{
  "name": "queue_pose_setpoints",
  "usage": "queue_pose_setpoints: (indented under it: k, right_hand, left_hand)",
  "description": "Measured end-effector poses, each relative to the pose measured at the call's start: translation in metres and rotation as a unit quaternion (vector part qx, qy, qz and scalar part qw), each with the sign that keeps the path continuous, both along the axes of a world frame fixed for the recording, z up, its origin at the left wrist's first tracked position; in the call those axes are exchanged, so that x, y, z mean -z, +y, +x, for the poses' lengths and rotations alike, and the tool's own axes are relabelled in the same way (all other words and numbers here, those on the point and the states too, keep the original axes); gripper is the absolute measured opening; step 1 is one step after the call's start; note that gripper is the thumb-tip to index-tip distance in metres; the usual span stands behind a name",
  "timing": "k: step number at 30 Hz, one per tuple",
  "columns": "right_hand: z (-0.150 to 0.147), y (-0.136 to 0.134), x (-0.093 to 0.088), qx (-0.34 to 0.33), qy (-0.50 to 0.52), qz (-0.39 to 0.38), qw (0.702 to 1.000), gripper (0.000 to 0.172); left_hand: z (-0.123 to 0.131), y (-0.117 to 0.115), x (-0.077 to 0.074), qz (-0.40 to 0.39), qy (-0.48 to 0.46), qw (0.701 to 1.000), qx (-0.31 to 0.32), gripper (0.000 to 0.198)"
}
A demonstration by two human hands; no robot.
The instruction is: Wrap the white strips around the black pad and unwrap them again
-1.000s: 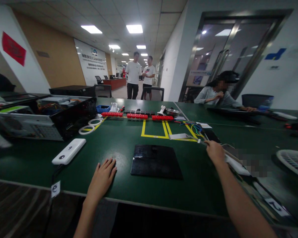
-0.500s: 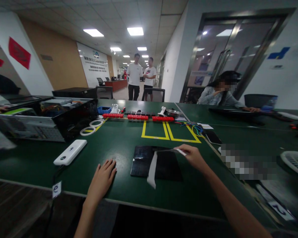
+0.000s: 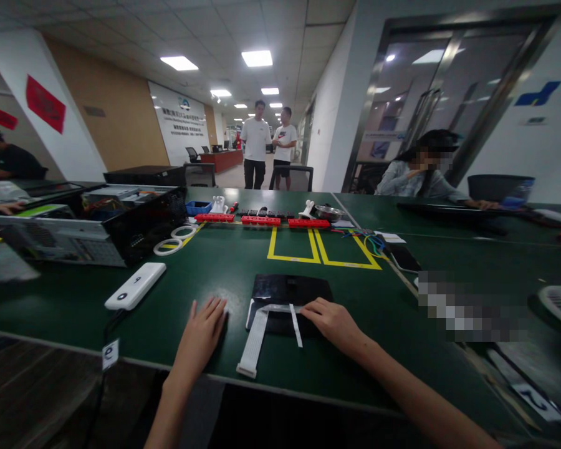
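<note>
My right hand [image 3: 327, 321] pinches one end of a white flat ribbon cable [image 3: 255, 340] over a black glossy panel [image 3: 308, 288]. From my fingers the cable runs left across the panel, then bends toward me, with a connector at its loose end on the table. A narrow white strip [image 3: 296, 327] hangs down beside my fingertips; whether it is part of the cable I cannot tell. Left of the panel, my left hand [image 3: 204, 327] rests on the green table with its fingers stretched out, holding nothing.
An opened computer case [image 3: 121, 218] and a white power bank [image 3: 135, 287] with a cord are to the left. Red power strips [image 3: 260, 221] line the back behind yellow tape frames [image 3: 293, 259]. Coloured wires [image 3: 376, 244] and a phone [image 3: 403, 257] lie right. Other people are around.
My right hand has come lower and left over the panel. The cable has swung and unfolded, its connector end now down at the left. My left hand stays flat.
</note>
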State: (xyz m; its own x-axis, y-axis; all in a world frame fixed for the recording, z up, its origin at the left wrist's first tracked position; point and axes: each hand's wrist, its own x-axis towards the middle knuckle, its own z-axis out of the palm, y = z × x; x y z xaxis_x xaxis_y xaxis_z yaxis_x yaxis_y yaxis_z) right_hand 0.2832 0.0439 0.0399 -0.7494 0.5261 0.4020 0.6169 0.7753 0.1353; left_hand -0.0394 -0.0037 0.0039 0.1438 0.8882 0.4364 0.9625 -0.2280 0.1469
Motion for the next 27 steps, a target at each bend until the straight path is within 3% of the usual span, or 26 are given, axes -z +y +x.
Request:
queue_pose_setpoints:
  k: [7, 12, 27]
  right_hand:
    - [-0.004, -0.006, -0.002, -0.039, -0.035, 0.067, 0.996, 0.024]
    - [-0.006, -0.010, 0.001, -0.052, -0.032, 0.127, 0.990, 0.024]
    - [-0.018, -0.015, 0.008, -0.016, -0.098, 0.209, 0.973, 0.025]
  left_hand:
    - [0.077, -0.007, -0.018, -0.002, -0.034, 0.978, 0.206, 0.042]
    - [0.101, -0.005, -0.015, -0.014, -0.021, 0.977, 0.212, 0.045]
    - [0.110, -0.006, -0.011, -0.055, 0.010, 0.981, 0.185, 0.060]
